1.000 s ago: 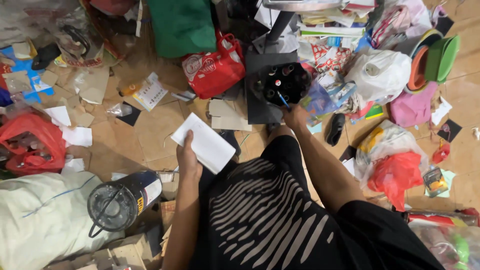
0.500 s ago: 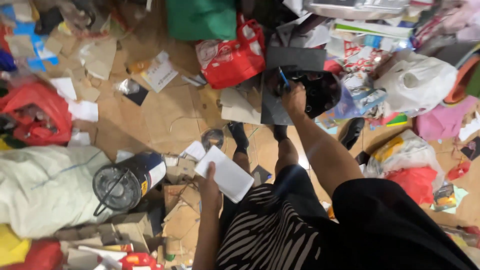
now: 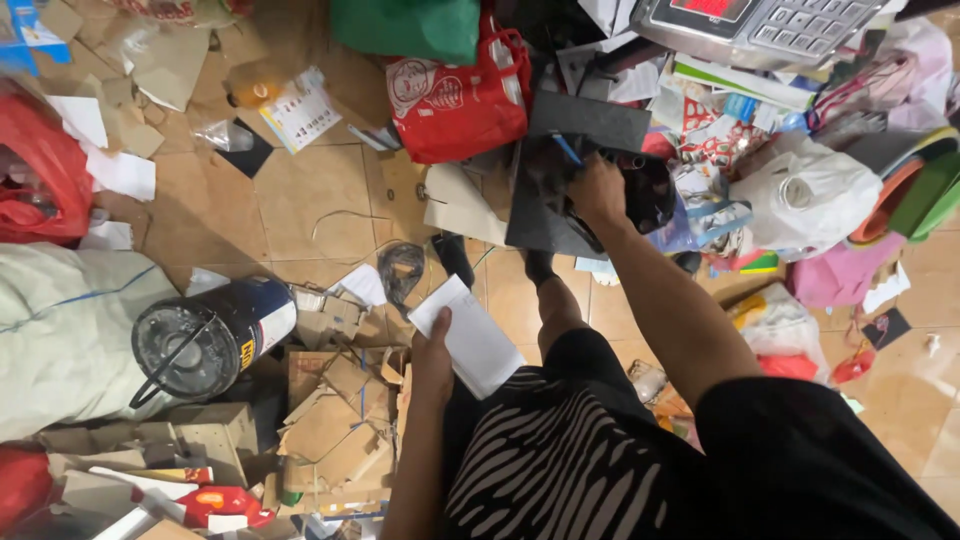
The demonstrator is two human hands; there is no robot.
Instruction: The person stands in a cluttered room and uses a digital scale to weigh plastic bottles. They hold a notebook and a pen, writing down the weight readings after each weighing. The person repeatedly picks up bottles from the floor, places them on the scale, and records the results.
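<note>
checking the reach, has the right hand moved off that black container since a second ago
No. The right hand stays at the black container, beside the red bag; only the camera shifted.

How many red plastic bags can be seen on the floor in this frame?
3, perhaps more. One red printed bag lies top centre by the green bag; one red bag at the left edge; one small red bag lower right. The clutter may hide others.

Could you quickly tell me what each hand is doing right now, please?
Left hand: closed on a white paper pad.
Right hand: reaching into a black container, by a blue pen; grip cannot be told.
</note>
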